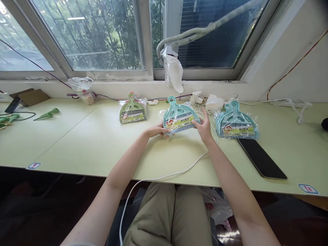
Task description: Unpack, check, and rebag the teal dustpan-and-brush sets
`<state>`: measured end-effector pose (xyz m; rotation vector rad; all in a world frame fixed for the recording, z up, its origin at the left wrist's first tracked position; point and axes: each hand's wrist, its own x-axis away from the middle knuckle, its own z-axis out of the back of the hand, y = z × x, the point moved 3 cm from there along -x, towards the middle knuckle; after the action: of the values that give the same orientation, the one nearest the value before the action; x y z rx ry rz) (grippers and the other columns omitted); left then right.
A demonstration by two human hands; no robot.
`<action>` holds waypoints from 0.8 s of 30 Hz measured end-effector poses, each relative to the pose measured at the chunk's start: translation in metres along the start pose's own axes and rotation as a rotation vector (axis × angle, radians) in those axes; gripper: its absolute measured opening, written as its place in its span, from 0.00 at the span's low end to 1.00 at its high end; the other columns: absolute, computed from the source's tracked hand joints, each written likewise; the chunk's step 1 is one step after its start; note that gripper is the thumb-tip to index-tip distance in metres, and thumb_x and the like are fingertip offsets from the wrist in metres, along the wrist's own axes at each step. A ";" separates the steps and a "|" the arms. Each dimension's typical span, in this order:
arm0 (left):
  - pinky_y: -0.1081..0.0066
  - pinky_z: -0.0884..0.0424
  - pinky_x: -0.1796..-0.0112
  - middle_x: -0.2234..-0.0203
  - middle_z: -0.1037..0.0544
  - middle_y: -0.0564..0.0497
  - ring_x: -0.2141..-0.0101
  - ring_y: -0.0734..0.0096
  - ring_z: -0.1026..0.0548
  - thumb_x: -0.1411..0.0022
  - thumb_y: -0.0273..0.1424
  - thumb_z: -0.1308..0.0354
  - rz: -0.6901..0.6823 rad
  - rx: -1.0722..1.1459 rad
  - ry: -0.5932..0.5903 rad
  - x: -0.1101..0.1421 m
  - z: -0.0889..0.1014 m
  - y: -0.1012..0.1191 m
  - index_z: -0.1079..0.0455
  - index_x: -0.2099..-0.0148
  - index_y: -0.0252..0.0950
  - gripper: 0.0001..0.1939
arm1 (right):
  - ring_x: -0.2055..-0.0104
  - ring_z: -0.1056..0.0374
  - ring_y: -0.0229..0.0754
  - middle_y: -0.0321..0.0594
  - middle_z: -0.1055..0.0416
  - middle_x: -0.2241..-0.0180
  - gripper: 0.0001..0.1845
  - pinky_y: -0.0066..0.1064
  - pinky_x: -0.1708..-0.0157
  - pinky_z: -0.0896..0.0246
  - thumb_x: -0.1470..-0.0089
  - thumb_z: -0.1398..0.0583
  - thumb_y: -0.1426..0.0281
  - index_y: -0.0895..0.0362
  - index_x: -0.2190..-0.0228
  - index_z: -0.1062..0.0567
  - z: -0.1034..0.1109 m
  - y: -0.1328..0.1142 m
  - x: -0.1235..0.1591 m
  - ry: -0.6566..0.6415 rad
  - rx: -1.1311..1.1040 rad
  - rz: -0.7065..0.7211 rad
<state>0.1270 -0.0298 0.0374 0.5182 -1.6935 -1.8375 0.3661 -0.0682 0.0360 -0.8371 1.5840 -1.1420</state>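
Note:
Between my two hands is a light-blue dustpan and brush set [178, 114] in a clear plastic bag, tilted slightly, with a yellow-green label across it. My left hand [159, 131] grips its lower left corner, and my right hand [204, 125] holds its right edge. To the right lies a stack of similar light-blue dustpan sets [234, 119] in clear bags. On the left, apart from my hand, is a bagged green dustpan set [133, 111], with a reddish handle edge showing behind its own.
A black phone [261, 158] lies near the table's front edge at right. A white cable [176, 174] crosses the table and hangs off its edge. Green cone-like pieces [46, 114], a cardboard box [33, 96] and a plastic bag [84, 91] are at left, below the window.

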 end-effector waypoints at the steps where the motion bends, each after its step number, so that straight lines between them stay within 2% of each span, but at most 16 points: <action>1: 0.78 0.44 0.81 0.63 0.20 0.42 0.76 0.75 0.25 0.53 0.39 0.33 -0.001 0.002 0.014 -0.001 -0.001 -0.001 0.31 0.53 0.33 0.26 | 0.62 0.27 0.41 0.38 0.23 0.60 0.38 0.32 0.66 0.28 0.60 0.34 0.66 0.50 0.44 0.32 0.001 0.003 -0.002 0.004 -0.019 -0.041; 3: 0.78 0.43 0.81 0.63 0.20 0.42 0.76 0.74 0.25 0.52 0.39 0.33 -0.009 0.011 0.035 -0.004 -0.002 -0.003 0.32 0.51 0.33 0.27 | 0.65 0.27 0.40 0.37 0.22 0.64 0.34 0.32 0.68 0.28 0.62 0.34 0.66 0.54 0.49 0.27 0.004 0.007 -0.005 0.026 -0.034 -0.090; 5: 0.77 0.39 0.80 0.62 0.20 0.41 0.75 0.71 0.23 0.49 0.42 0.34 -0.024 0.041 0.079 -0.009 -0.004 -0.006 0.33 0.48 0.34 0.29 | 0.65 0.27 0.41 0.38 0.22 0.63 0.29 0.33 0.68 0.28 0.63 0.34 0.67 0.55 0.54 0.24 0.006 0.012 -0.007 0.045 -0.078 -0.109; 10: 0.72 0.28 0.72 0.53 0.23 0.41 0.68 0.65 0.21 0.40 0.56 0.54 -0.073 0.216 0.201 -0.022 -0.011 -0.009 0.37 0.42 0.37 0.34 | 0.65 0.27 0.40 0.37 0.22 0.62 0.26 0.32 0.67 0.27 0.64 0.35 0.67 0.54 0.57 0.23 0.011 0.019 -0.010 0.162 -0.188 -0.097; 12: 0.70 0.26 0.67 0.48 0.26 0.40 0.63 0.63 0.21 0.41 0.54 0.49 -0.133 0.210 0.233 -0.022 -0.016 -0.006 0.42 0.38 0.40 0.35 | 0.65 0.27 0.39 0.37 0.23 0.62 0.27 0.31 0.68 0.28 0.64 0.35 0.67 0.54 0.56 0.24 0.011 0.020 -0.009 0.206 -0.192 -0.097; 15: 0.68 0.25 0.63 0.44 0.30 0.40 0.58 0.63 0.23 0.51 0.41 0.32 -0.218 0.135 0.341 -0.018 -0.024 -0.001 0.49 0.34 0.44 0.45 | 0.65 0.27 0.40 0.37 0.23 0.62 0.28 0.30 0.70 0.29 0.63 0.35 0.67 0.54 0.55 0.25 0.008 0.021 -0.008 0.230 -0.172 -0.105; 17: 0.68 0.25 0.62 0.45 0.29 0.41 0.57 0.64 0.24 0.55 0.35 0.29 -0.235 0.126 0.404 -0.017 -0.026 -0.001 0.50 0.34 0.44 0.49 | 0.64 0.27 0.40 0.38 0.23 0.61 0.29 0.30 0.69 0.29 0.63 0.36 0.67 0.54 0.54 0.25 0.006 0.021 -0.007 0.241 -0.163 -0.109; 20: 0.69 0.24 0.64 0.49 0.26 0.43 0.59 0.65 0.24 0.48 0.36 0.34 -0.224 0.210 0.511 -0.021 -0.023 -0.006 0.42 0.37 0.40 0.37 | 0.64 0.27 0.41 0.39 0.23 0.61 0.30 0.31 0.68 0.29 0.63 0.36 0.66 0.54 0.53 0.26 0.003 0.021 -0.006 0.225 -0.146 -0.109; 22: 0.69 0.23 0.66 0.53 0.24 0.45 0.60 0.66 0.24 0.42 0.37 0.39 -0.185 0.281 0.611 -0.024 -0.019 -0.012 0.36 0.43 0.38 0.26 | 0.65 0.27 0.41 0.39 0.23 0.62 0.32 0.32 0.67 0.29 0.63 0.35 0.66 0.55 0.52 0.27 -0.001 0.020 -0.004 0.191 -0.121 -0.110; 24: 0.70 0.23 0.68 0.56 0.23 0.46 0.63 0.68 0.24 0.40 0.36 0.42 -0.131 0.331 0.719 -0.026 -0.014 -0.018 0.33 0.47 0.35 0.19 | 0.66 0.26 0.42 0.39 0.22 0.64 0.34 0.33 0.67 0.29 0.62 0.35 0.65 0.55 0.50 0.28 -0.005 0.019 -0.002 0.143 -0.092 -0.110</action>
<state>0.1534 -0.0231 0.0157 1.2746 -1.4616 -1.2127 0.3620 -0.0587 0.0194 -0.9302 1.7367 -1.2381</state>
